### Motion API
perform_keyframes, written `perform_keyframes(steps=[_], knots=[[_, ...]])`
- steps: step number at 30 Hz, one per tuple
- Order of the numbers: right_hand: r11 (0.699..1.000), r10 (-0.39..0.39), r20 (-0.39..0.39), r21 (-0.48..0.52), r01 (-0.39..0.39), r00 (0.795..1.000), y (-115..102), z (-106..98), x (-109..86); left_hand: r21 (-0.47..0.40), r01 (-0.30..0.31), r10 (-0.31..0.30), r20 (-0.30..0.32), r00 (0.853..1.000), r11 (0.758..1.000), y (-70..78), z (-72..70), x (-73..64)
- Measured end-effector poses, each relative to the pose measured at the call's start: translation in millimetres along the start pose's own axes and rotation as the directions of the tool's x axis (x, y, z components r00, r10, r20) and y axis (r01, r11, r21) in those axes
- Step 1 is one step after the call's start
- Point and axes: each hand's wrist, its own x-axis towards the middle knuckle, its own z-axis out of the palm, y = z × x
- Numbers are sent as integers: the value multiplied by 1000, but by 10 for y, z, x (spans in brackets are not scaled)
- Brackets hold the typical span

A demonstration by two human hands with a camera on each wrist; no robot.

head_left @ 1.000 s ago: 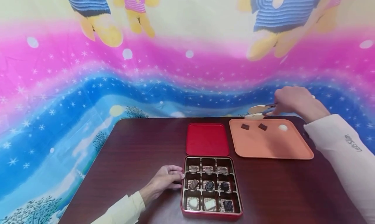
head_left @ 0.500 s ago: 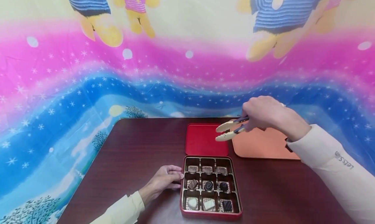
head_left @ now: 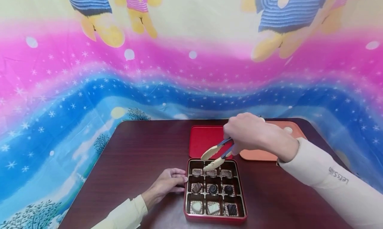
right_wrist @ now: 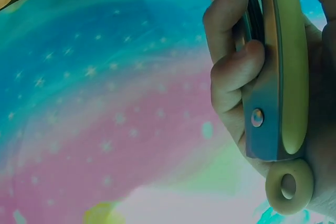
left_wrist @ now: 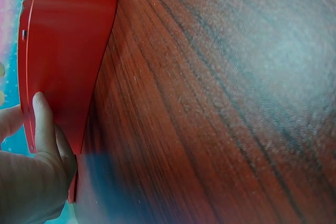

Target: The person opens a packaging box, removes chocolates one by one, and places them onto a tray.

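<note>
In the head view my right hand [head_left: 249, 133] grips metal tongs [head_left: 216, 163] with cream tips. The tips stand apart with nothing between them, over the back row of a red chocolate box [head_left: 246, 202]. Curled fingers wrap the handles of the tongs [right_wrist: 294, 66] in the right wrist view. My left hand [head_left: 166, 183] touches the box's left side with extended fingers; the left wrist view shows fingertips against the red wall [left_wrist: 73, 51]. The middle row holds a brown square chocolate [head_left: 197, 188], a dark swirled one [head_left: 213, 189] and a dark round one [head_left: 228, 189].
Front compartments hold a white heart-shaped chocolate [head_left: 196, 207], a white rectangular one [head_left: 213, 208] and a dark ridged one [head_left: 231, 209]. Behind the box lies a red lid [head_left: 203, 141]. An orange tray [head_left: 260, 155], partly hidden by my right arm, shows a white chocolate [head_left: 288, 130].
My right hand has carried the tongs leftward and nearer, from above the orange tray, past the red lid, to the box. My left hand has stayed at the box's side.
</note>
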Motion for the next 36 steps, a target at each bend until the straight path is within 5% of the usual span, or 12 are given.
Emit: perform_keyframes(steps=[15,23,36], knots=[[993,-50,67,-106,57,997,-486,152,200,-3,4,-4,7,1000,1000,-8,-3,14],[967,-107,3,-234,105,994,-604,233,298,4,3,-3,4,1000,1000,-10,-7,8],[934,-39,22,-354,44,999,-899,322,490,-6,2,-2,13,1000,1000,-14,-23,21]])
